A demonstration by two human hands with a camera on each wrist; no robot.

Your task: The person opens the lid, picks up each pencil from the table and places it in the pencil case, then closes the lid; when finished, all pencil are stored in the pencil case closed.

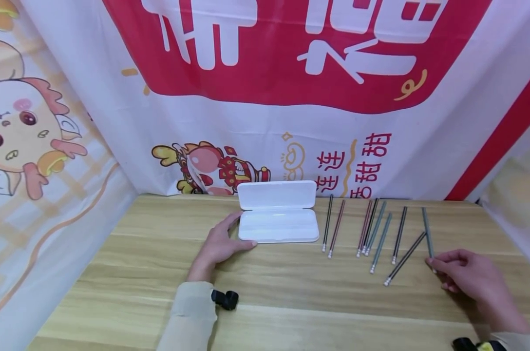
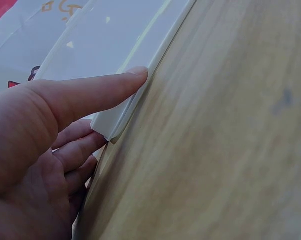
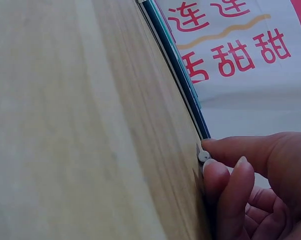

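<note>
Sleeves sit closest, at 6 o'clock of the wooden table, w/ a small black clip lying by the left cuff. Left hand rests flat, fingers straight & relaxed; thumb tip touches the front edge of the white pencil case near its left corner, other fingers lie along the case's left end. Case lies open at 12 o'clock, lid tipped back toward the printed banner. Right hand, at approx 4 o'clock, has thumb & forefinger pinched on the near end of a teal pencil, at its eraser tip; shaft points away toward 12. Loose pencils are spread betw. case & right hand, some touching, one dark pencil slanting just beside the teal one.
</note>
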